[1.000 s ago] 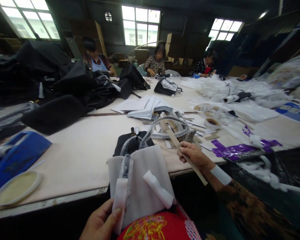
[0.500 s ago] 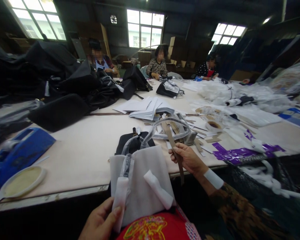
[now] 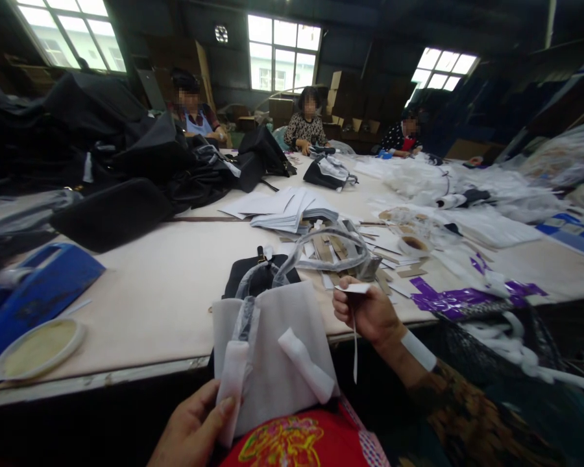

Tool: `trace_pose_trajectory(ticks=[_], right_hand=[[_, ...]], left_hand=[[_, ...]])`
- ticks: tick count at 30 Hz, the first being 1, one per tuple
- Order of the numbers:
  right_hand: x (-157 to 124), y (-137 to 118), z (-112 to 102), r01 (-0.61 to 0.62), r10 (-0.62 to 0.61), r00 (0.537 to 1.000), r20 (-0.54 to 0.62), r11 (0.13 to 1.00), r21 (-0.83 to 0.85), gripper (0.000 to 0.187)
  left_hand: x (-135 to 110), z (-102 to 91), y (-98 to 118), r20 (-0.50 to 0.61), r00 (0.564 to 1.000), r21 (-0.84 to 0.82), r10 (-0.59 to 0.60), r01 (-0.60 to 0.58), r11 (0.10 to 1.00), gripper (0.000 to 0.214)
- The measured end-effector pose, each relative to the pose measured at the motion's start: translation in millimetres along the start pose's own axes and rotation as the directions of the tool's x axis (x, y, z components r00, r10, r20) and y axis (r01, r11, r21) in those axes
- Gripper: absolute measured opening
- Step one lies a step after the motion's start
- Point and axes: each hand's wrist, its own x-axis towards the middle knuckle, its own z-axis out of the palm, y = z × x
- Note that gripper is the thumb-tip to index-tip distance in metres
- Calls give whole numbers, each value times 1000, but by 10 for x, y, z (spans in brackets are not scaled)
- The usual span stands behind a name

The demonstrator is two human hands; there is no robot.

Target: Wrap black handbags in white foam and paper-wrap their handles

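Left hand pinches the foam wrap already around the strap, I judge, while the right hand grips a pale strip not yet on the bag.

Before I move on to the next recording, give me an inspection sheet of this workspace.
Surface: long pale table, with a dark line running across it.
Work items: greyish-white foam sheet in front of a small black bag; clear-plastic-wrapped strap over the sheet; loose white foam piece on it.
Clutter: brown and white card strips, stacked white paper sheets, blue tape dispenser, glossy purple plastic, heap of black bags.
Hands: left hand grips a white foam roll at the strap's lower end; right hand holds a thin strip, white side showing.
Cables: nothing seen.
Surroundings: three people across the table; windows behind.
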Motion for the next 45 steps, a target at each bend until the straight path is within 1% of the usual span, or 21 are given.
trace_pose_trajectory(ticks=[2,5,9,11,13,15,16,18,20,22,24,25,27,28,29,31,33,38,40,42,45], right_hand=[[-49,3,124,-40,42,998,56,999,-33,29],[-144,96,327,-32,53,984,169,991,-126,31],[-345,267,603,-22,135,934,331,946,-323,49],[-467,299,760,24,269,856,441,832,-554,53],[-574,290,925,168,427,719,548,658,-734,40],[-647,274,1065,315,523,585,621,559,-767,32],[-669,275,1114,358,538,545,643,544,-759,32],[-689,314,1154,393,546,526,652,524,-756,32],[-684,413,1119,387,551,566,613,479,-788,28],[-662,566,1034,321,542,657,523,426,-846,23],[-628,742,936,131,537,773,339,387,-913,15],[-608,826,895,2,535,814,225,385,-923,13],[-558,967,839,-214,516,856,39,422,-881,19],[-528,1020,826,-266,486,874,-11,460,-847,21],[-495,1063,822,-276,445,895,-28,502,-820,20],[-429,1125,830,-229,365,931,-15,552,-802,13],[-374,1171,853,-163,325,946,21,528,-834,15],[-302,1253,937,39,227,968,108,289,-957,19],[-270,1291,974,88,192,972,136,240,-967,20],[-226,1350,1001,147,171,966,195,259,-955,22],[-159,1474,1016,238,105,951,292,357,-903,26]], left_hand=[[-9,-3,-7,26,1000,14,11,-11,1000,53],[-40,8,21,59,997,32,39,-41,999,46],[-108,64,74,50,996,-38,74,-72,997,37],[-133,86,85,37,994,-54,98,-96,994,34],[-147,92,84,24,992,-55,121,-120,991,33],[-158,86,82,18,991,-43,132,-131,990,34],[-163,81,83,16,991,-33,133,-132,991,34],[-175,71,90,18,991,-12,136,-136,991,34],[-183,65,100,23,990,-8,138,-138,990,34],[-185,59,104,24,990,-21,138,-138,990,34],[-182,50,101,27,991,-41,130,-129,991,34],[-179,44,95,31,991,-56,128,-126,990,35],[-171,26,74,39,992,-94,123,-119,989,36],[-166,15,59,40,992,-109,116,-112,988,37],[-161,2,42,38,993,-121,109,-104,987,37],[-150,-19,8,33,995,-128,94,-90,988,38],[-143,-26,-13,26,996,-128,89,-85,988,40],[-165,31,8,-25,992,-169,121,-123,978,48],[-177,56,12,-36,990,-174,139,-143,974,51],[-183,68,4,-46,988,-161,150,-155,975,59],[-183,73,-9,-69,984,-131,164,-172,976,68]])
